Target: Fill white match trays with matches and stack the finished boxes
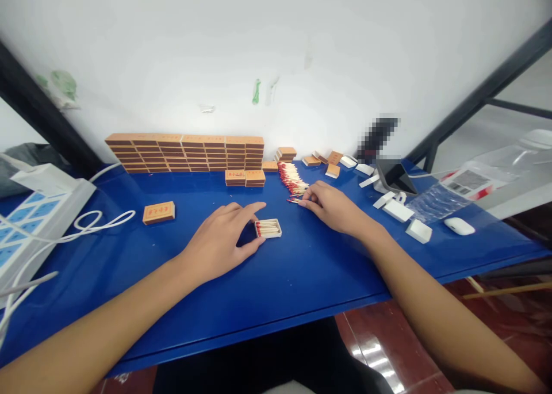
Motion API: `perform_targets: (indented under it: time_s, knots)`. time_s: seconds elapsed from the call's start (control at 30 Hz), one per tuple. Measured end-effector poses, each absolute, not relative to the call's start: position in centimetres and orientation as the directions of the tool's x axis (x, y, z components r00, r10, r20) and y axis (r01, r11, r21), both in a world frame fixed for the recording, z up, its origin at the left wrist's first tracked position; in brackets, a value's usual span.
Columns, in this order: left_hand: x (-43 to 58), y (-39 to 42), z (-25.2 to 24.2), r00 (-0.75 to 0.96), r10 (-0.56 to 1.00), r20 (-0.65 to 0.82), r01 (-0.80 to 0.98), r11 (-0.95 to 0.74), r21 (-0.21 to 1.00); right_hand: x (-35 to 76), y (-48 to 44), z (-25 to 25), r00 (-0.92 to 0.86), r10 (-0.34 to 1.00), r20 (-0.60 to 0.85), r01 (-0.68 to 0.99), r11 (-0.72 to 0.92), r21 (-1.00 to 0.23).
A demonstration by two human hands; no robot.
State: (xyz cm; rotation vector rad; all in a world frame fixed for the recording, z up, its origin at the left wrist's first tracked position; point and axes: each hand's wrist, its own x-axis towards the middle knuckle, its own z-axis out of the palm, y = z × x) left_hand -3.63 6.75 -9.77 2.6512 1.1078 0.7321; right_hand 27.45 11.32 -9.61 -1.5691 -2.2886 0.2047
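My left hand (226,236) rests on the blue table (302,273), its thumb and forefinger pinched on the sides of a small white matchbox tray (268,228) that holds several red-tipped matches. My right hand (330,205) reaches to the near end of a loose pile of matches (292,178), fingers curled and pinching a few of them at the tips. A single closed orange matchbox (158,212) lies apart to the left.
A stacked wall of orange matchboxes (185,152) lines the back against the white wall. More boxes and white empty trays (399,209) lie scattered at the right, with a phone on a stand (394,175), an earbud case (459,226), and plastic bags. A power strip (34,210) with white cables sits left.
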Motion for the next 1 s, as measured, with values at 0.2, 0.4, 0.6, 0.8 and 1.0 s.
perform_targets:
  time_s: [0.2,0.4,0.6,0.8,1.0]
  knots:
    - [-3.7,6.8,-9.9,0.604,0.696,0.39,0.609,-0.718,0.338,27.1,11.0,-9.7,-0.392,0.896,0.206,0.837,0.441,-0.325]
    - [-3.7,6.8,-9.8,0.601,0.7,0.387,0.602,-0.714,0.357,26.0,9.8,-8.4,-0.443,0.869,0.221,0.763,0.495,-0.415]
    - [-3.6,6.8,-9.9,0.586,0.725,0.363,0.617,-0.689,0.379,21.9,7.5,-7.1,-0.539,0.826,0.162,0.739,0.557,-0.379]
    - [-3.5,6.8,-9.8,0.609,0.685,0.401,0.59,-0.729,0.348,20.7,7.0,-7.0,-0.592,0.794,0.137,0.734,0.601,-0.317]
    - [-3.5,7.0,-9.7,0.631,0.643,0.434,0.537,-0.766,0.353,23.2,7.4,-7.1,-0.535,0.83,0.156,0.699,0.538,-0.471]
